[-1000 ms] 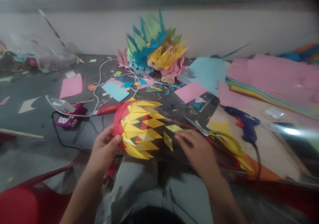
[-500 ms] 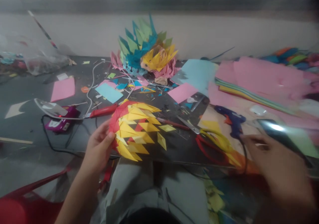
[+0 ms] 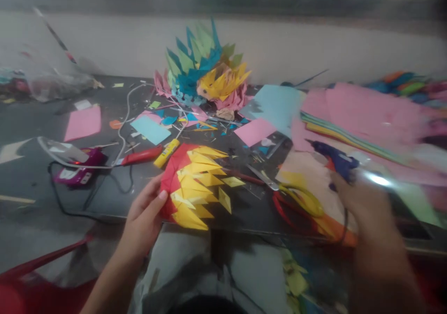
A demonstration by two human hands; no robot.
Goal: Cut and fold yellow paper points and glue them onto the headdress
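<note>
My left hand (image 3: 148, 211) grips the red edge of a round folded-paper piece (image 3: 195, 179), whose yellow pointed tips face right. The piece is held over the front edge of the dark table. At the right, my right hand (image 3: 359, 197), blurred, is closed round the handle of a dark blue glue gun (image 3: 337, 158) with an orange trigger. The gun's nozzle points left over the paper sheets. Two small yellow paper diamonds (image 3: 225, 200) lie just beyond the yellow tips. A yellow glue stick (image 3: 166, 153) rests behind the red part.
Scissors with yellow handles (image 3: 303, 197) lie between my hands, beside red handles. A purple device (image 3: 82, 167) with cables sits at the left. A colourful spiky paper model (image 3: 209, 76) stands at the back. Pink sheets (image 3: 377, 113) and a phone (image 3: 401, 202) are at the right.
My right hand has taken hold of the glue gun and raised it. My left hand has shifted the paper piece slightly right and down, uncovering the yellow glue stick.
</note>
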